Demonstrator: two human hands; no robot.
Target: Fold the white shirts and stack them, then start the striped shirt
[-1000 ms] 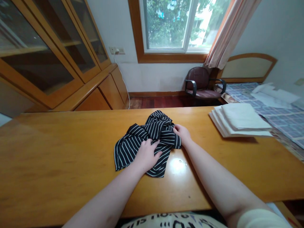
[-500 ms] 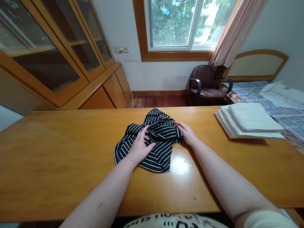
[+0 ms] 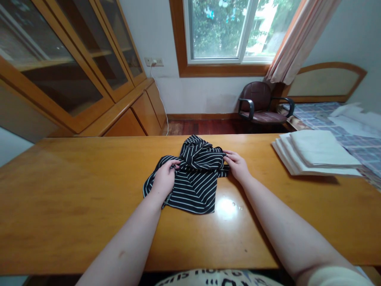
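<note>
A crumpled black cloth garment (image 3: 196, 186) with thin white stripes lies on the wooden table (image 3: 89, 206), its upper part bunched and twisted, its lower part spread fairly flat. On its left side my left hand (image 3: 164, 177) is closed, pinching a fold of the fabric between thumb and fingers. My right hand (image 3: 237, 164) grips the garment's right edge, thumb and fingertips pressed together on the cloth. What kind of garment it is cannot be made out in this bunched state.
A stack of white folded sheets or pads (image 3: 318, 153) rests at the table's right. Beyond the far edge stand a maroon armchair (image 3: 258, 102) and a bed (image 3: 351, 123). A glass-door cabinet (image 3: 98, 115) lines the left, and a white cord (image 3: 161, 95) hangs from the wall socket.
My left hand has moved left and its spread fingers have closed on a fold of the garment. The right hand has closed on the right edge. The lower part lies smoother.
</note>
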